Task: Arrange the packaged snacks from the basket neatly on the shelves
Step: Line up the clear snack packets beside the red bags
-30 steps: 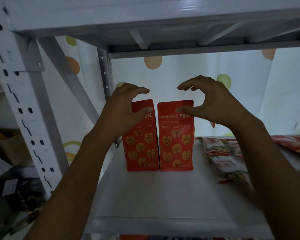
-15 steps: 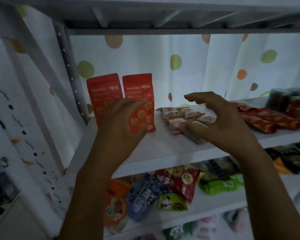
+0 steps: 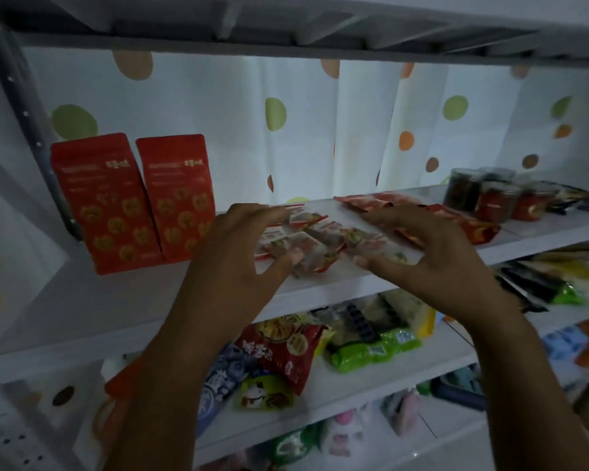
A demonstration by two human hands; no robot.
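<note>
- Head view, versus a second ago: left hand (image 3: 249,246) and right hand (image 3: 432,256) gone from the tops of the red pouches (image 3: 177,195), now over the pile of small packets (image 3: 323,239).
- Red pouches: two, upright, side by side, touching, at the left end of the shelf (image 3: 133,294) toward the back. Judged done; no further handling needed there.
- Pile of small packets: mid-shelf, near the front edge, loose, overlapping at odd angles. Most likely the next thing to tidy.
- Left hand: at the left side of the pile, fingers half curled and spread, thumb tip down by a packet. Pinching or only touching: cannot tell, too blurred.
- Right hand: at the right side of the pile, fingers spread wide across the top, thumb along the front. Same doubt on any real grip.
- Just right of the pile: flat red packets (image 3: 473,226) lying on the shelf; beyond, toward the right end, a cluster of jars (image 3: 493,202).
- Lower shelf (image 3: 347,385): mixed bags lying there, among them a green bag (image 3: 374,348).
- Basket: not in view.
- Judgement: switch from standing pouches up to squaring the loose pile; expect an inward push from both sides.
- Risk: slick packets sliding off the front edge, being so close to it.
</note>
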